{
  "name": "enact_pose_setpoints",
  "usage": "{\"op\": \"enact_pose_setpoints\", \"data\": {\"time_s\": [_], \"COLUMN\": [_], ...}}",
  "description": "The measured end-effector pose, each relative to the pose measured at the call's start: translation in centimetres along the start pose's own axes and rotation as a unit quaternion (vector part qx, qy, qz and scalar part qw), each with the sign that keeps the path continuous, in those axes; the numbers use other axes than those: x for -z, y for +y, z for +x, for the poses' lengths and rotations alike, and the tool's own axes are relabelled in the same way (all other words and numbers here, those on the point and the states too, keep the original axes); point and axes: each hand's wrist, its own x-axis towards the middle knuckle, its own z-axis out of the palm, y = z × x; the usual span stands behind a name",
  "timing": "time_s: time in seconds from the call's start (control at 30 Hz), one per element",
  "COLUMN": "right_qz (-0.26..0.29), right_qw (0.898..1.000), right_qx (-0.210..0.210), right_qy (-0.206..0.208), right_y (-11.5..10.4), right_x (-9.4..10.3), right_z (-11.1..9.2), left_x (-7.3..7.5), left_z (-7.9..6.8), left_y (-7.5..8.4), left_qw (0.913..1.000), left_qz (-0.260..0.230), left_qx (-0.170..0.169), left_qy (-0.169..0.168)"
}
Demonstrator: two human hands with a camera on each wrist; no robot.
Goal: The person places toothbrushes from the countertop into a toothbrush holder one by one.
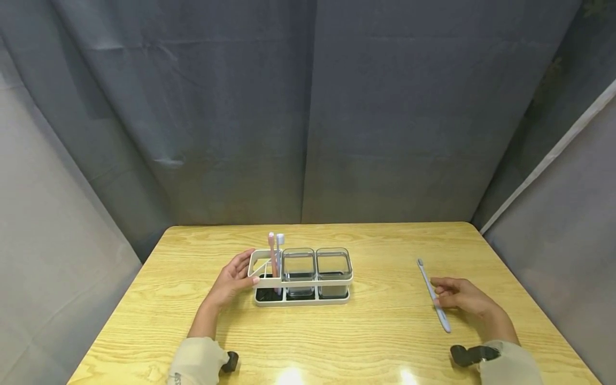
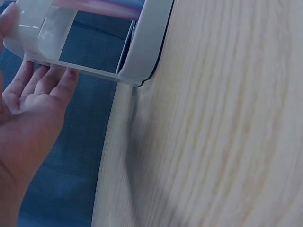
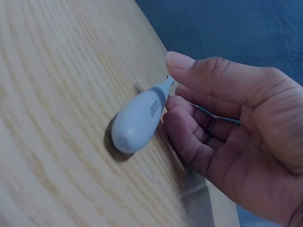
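Note:
A white toothbrush holder (image 1: pixel 303 302) stands upright on the table. My left hand (image 1: pixel 231 282) grips its left end, thumb at the front and fingers behind; the left wrist view shows the fingertips (image 2: pixel 71 75) against the rail. In the left compartment a pink toothbrush (image 1: pixel 272 256) and a light blue toothbrush (image 1: pixel 278 243) stand together. Two clear cups (image 1: pixel 299 267) fill the other compartments. Over to the right, a pale blue toothbrush (image 1: pixel 428 283) lies on the wood, pinched mid-handle by my right hand (image 1: pixel 464 298). Its thick handle end (image 3: pixel 137 123) shows in the right wrist view, close to the tabletop.
The wooden table (image 1: pixel 380 331) runs back to a grey curtain (image 1: pixel 298 133). Lighter cloth panels (image 1: pixel 58 224) hang at both sides. Dark straps (image 1: pixel 474 354) sit near the sleeves at both wrists.

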Motion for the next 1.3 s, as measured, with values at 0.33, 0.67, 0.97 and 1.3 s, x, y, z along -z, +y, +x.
{"op": "enact_pose_setpoints", "data": {"time_s": [0.33,0.67,0.97,1.3], "right_qz": [-0.012,-0.018,-0.079,0.046], "right_qw": [1.000,1.000,0.996,0.994], "right_qx": [0.007,-0.018,-0.020,-0.009], "right_qy": [-0.008,0.005,0.021,-0.096], "right_y": [0.0,-0.3,-1.6,-2.6], "right_x": [-0.2,-0.6,-1.4,-1.4], "right_z": [0.2,0.2,0.0,0.3], "left_x": [0.0,-0.1,-0.1,0.0], "left_z": [0.0,-0.3,-0.2,-0.2], "left_y": [-0.1,0.2,-0.1,0.0], "left_qw": [1.0000,0.9998,0.9998,0.9999], "left_qz": [0.005,0.018,0.020,0.015], "left_qx": [0.002,0.004,-0.004,-0.006], "left_qy": [0.002,0.009,0.000,0.003]}}
